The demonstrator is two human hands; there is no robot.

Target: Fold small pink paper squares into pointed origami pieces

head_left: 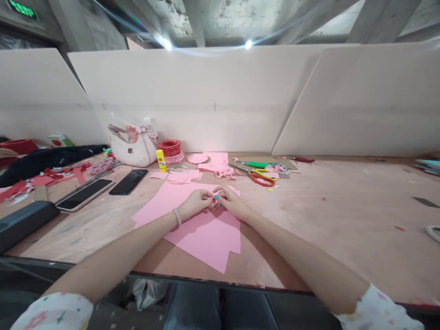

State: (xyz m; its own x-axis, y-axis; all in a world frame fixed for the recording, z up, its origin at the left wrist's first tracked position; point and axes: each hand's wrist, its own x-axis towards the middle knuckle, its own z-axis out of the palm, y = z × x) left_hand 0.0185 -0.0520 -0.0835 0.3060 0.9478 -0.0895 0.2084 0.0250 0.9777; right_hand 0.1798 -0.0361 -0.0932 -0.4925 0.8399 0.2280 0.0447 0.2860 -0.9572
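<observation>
My left hand (195, 205), with a beaded bracelet on the wrist, and my right hand (234, 203) meet over pink paper sheets (206, 238) lying overlapped on the table. Between the fingertips of both hands is a small pink piece of paper (215, 201), mostly hidden by the fingers. A teal spot shows at the right fingertips; whether it is a painted nail or a small object I cannot tell. Both hands are closed in a pinch. Just beyond them lie small cut pink paper pieces (184, 176) and more pink scraps (218, 164).
Orange-handled scissors (261, 178) and a green-handled tool (257, 164) lie beyond my right hand. Farther left are a yellow glue stick (161, 160), red cord coils (169, 148), a white handbag (133, 149), a black phone (128, 182) and another phone (85, 195). White panels (192, 101) stand behind.
</observation>
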